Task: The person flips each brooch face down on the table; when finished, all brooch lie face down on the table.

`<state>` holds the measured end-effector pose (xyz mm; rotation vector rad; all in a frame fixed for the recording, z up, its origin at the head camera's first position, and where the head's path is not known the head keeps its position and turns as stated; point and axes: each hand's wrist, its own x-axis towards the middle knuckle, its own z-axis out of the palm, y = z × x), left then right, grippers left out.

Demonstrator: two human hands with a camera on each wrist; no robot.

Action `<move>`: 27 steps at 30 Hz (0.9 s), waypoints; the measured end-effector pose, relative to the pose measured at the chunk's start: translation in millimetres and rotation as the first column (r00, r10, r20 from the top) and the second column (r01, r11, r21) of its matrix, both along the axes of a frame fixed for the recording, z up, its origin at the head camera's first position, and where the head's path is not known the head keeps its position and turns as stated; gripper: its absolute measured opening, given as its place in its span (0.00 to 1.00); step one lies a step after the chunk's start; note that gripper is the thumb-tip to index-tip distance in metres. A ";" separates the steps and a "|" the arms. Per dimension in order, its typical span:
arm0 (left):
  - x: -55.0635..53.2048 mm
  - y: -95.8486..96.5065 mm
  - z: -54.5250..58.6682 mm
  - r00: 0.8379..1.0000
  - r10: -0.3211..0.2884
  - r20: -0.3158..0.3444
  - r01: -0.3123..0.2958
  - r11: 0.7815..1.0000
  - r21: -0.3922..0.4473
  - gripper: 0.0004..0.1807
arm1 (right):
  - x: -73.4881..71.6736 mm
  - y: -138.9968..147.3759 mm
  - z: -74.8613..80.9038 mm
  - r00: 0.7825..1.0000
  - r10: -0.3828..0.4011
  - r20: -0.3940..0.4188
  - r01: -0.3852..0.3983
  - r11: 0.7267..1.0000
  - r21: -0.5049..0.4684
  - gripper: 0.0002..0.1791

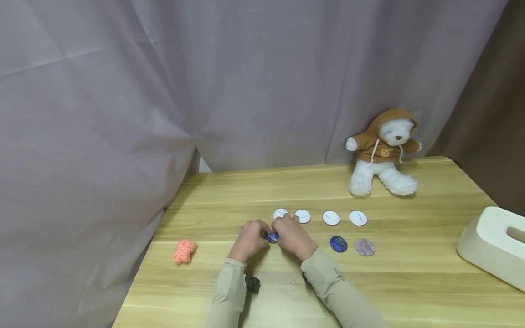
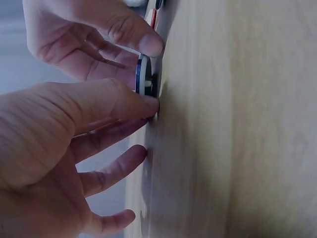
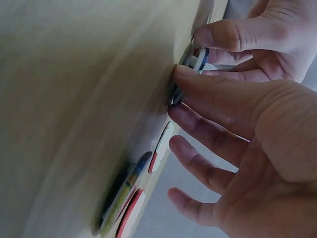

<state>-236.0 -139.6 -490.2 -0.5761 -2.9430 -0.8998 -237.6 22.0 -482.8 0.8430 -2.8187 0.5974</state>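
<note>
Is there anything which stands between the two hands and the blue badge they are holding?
Nothing visible: the left hand and the right hand both hold the blue badge directly, by its edge. The white discs lie in a row beyond it, not in between.

The round badge (image 1: 272, 237) looks smooth and glossy; the 4 white-backed badges (image 1: 330, 218) look matt. The desk (image 1: 410, 291) is wood-grained with a soft sheen. Fluffy plush teddy bear (image 1: 362, 177), cloth hoodie (image 1: 365, 140); fuzzy yarn bundle (image 1: 184, 251); smooth, matt plastic-looking tissue box (image 1: 476, 243); creased cloth curtain (image 1: 266, 82).
</note>
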 end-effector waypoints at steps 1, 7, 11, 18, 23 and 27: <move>-0.3 -1.1 0.0 1.000 -0.001 -0.004 0.001 1.000 -0.001 0.15 | 0.4 -0.2 0.5 1.000 0.005 -0.005 -0.005 1.000 0.001 0.13; -1.7 -6.2 -0.3 1.000 -0.027 0.002 0.027 1.000 0.005 0.09 | 1.2 1.6 2.8 0.999 0.010 0.046 -0.010 1.000 0.004 0.14; -2.7 -7.6 1.1 0.999 -0.043 -0.011 0.044 0.999 0.028 0.08 | -0.9 2.9 3.2 0.999 0.017 0.035 -0.016 1.000 -0.006 0.13; -1.7 -8.4 4.6 0.998 -0.054 -0.010 0.055 0.997 0.054 0.06 | -1.6 5.6 3.3 1.000 0.029 0.004 -0.029 0.999 -0.016 0.13; -3.2 -8.6 5.0 0.994 -0.053 -0.091 0.058 0.997 0.051 0.06 | 0.1 7.3 8.1 0.998 0.027 -0.048 -0.028 0.999 -0.036 0.14; -3.3 -4.5 4.4 0.991 -0.059 -0.122 0.062 0.998 0.028 0.05 | 2.8 12.1 9.8 0.998 0.021 -0.051 -0.023 0.998 -0.050 0.13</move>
